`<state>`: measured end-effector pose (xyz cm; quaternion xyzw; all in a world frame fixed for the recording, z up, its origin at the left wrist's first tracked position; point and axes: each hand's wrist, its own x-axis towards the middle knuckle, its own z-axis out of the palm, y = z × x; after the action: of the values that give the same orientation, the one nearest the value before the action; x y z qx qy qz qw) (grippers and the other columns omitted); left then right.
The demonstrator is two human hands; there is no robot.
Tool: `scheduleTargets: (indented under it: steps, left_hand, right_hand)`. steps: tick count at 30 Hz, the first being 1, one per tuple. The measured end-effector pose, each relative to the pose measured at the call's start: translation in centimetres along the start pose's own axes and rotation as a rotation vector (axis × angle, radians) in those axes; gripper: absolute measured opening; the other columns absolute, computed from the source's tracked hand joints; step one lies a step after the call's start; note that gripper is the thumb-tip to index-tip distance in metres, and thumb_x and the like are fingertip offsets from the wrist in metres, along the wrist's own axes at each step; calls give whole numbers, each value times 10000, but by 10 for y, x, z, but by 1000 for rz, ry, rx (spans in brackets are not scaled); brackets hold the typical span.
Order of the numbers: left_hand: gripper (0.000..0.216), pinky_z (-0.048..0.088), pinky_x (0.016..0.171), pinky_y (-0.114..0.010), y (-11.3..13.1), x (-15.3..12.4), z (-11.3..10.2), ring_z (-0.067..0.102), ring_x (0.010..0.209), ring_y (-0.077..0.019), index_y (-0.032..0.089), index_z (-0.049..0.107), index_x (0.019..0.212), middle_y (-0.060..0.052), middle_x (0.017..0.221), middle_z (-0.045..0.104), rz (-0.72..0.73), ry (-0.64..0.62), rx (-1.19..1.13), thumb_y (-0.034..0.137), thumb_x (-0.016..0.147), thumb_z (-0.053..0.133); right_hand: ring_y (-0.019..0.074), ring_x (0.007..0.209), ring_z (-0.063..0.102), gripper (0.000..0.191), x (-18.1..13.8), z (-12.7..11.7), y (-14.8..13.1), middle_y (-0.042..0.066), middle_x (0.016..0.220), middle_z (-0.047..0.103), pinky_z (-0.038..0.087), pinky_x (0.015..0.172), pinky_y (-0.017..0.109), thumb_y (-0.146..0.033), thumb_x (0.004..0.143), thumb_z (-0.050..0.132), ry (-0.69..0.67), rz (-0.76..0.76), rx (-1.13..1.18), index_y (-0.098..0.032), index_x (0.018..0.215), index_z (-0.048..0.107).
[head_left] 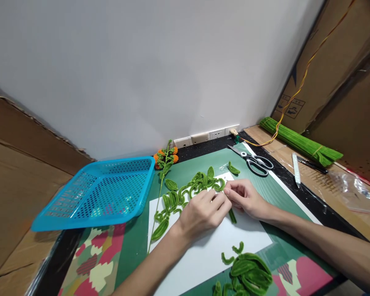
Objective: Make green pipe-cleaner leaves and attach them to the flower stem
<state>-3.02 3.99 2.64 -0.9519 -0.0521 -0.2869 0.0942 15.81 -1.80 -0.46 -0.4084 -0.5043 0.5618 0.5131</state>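
My left hand point(206, 211) is closed over the white paper point(197, 259), fingers curled and their tips close to my right hand. My right hand point(246, 199) pinches with thumb and forefinger, touching or nearly touching the left fingertips; whatever lies in the pinch is hidden. A short green pipe cleaner piece point(232, 216) sticks out below the hands, and I cannot tell whether it is held or lying there. Just beyond the hands are several curled green pipe cleaner leaves point(200, 179). Closer to me sits a larger pile of green leaves point(251, 273).
A blue plastic basket point(146, 193) stands at left. Behind the paper lies a green stem with orange flowers point(165, 162). Black-handled scissors point(255, 164) rest on the green mat point(283, 193). At right are a bundle of green pipe cleaners point(299, 139) and a cable point(305, 78).
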Motion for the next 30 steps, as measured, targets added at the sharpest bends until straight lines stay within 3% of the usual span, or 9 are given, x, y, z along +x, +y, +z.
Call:
scheduleTargets:
  steps: [3,7,9,11,15,21,24,27,30]
  left_hand:
    - [238,382,625,-320,5,2,1,569,706,-175,157,647,951,-46,814,644,-392,-55,-318,165,1096,459]
    - [375,276,481,-247,10,10,1,384,523,-98,198,531,837,29,712,503,-1077,-185,-1273,460,1100,482]
    - [418,132,439,-229,10,12,1,218,473,-60,207,472,818,65,694,414,-1254,-204,-1622,540,1060,539]
    - [421,89,449,-215,8,13,0,183,487,-39,202,475,843,75,727,398,-1326,-162,-1775,545,996,666]
    - [431,117,452,-198,6,10,2,202,499,-32,182,552,899,92,706,354,-1307,-64,-1783,540,911,792]
    - [399,210,445,-202,5,5,6,300,477,-50,167,620,996,83,663,420,-1146,-102,-1701,532,934,768]
    - [305,325,482,-216,6,4,3,418,509,-82,169,647,1032,52,673,511,-1066,-91,-1381,470,1007,689]
    - [191,440,590,-238,9,2,1,572,643,-116,183,660,1016,-14,865,652,-962,-73,-1042,360,1064,608]
    - [146,487,700,-273,12,-2,5,646,785,-164,180,662,1014,-43,927,683,-723,-19,-729,243,1082,548]
  right_hand:
    - [92,466,311,410,0,-4,0,-88,559,384,254,444,249,-495,1008,684,45,-79,-117,-211,749,538]
    - [108,559,396,312,-3,-10,-2,-46,646,492,300,537,255,-353,1081,561,95,-245,-470,-189,818,595]
    - [113,573,435,280,-4,-10,-3,-35,677,538,332,568,256,-299,1095,507,68,-291,-572,-192,851,594]
    - [119,598,467,257,-4,-10,-4,-28,706,556,357,597,256,-269,1091,495,52,-326,-628,-198,861,582]
    - [118,595,437,257,-3,-10,-5,-44,691,503,349,593,254,-272,1093,491,51,-344,-620,-205,855,563]
    - [110,575,396,264,-5,-12,-4,-58,666,458,320,566,256,-301,1096,508,50,-332,-553,-194,867,587]
    - [110,576,398,285,-5,-11,-5,-51,669,471,314,565,261,-314,1093,513,50,-323,-559,-188,851,596]
    - [115,574,385,331,-4,-10,-6,-45,664,470,303,554,266,-358,1092,521,53,-274,-524,-193,812,582]
    - [118,567,361,369,-3,-9,-6,-49,644,444,286,538,269,-426,1078,559,40,-209,-447,-199,788,569]
